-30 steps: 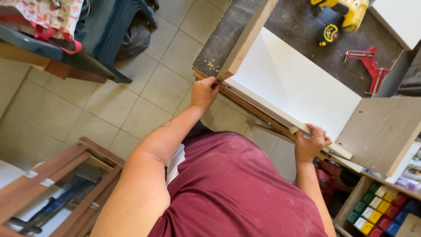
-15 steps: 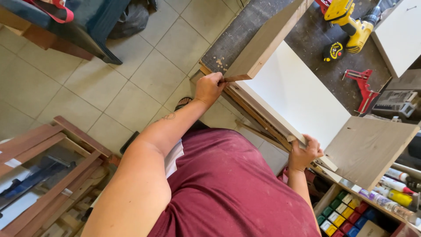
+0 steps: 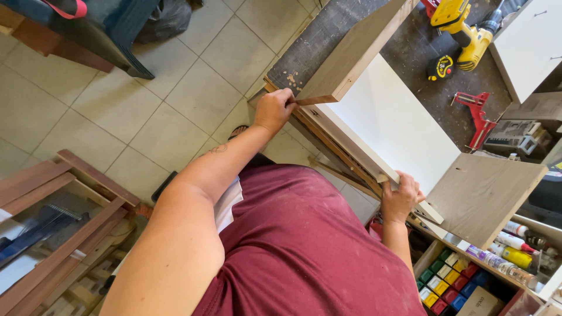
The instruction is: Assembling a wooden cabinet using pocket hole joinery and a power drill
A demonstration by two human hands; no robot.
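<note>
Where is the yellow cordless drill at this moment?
In the head view, the yellow cordless drill lies at the top right on the dark workbench, beside the yellow tape measure and above the red corner clamp.

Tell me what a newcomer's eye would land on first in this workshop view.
First, the white panel lying across the dark workbench, with the left hand at its near corner under an upright wood board and the right hand gripping its edge beside a second wood board. Next, the yellow drill and red clamp on the bench beyond. Bright colored boxes sit on a shelf at lower right.
</note>
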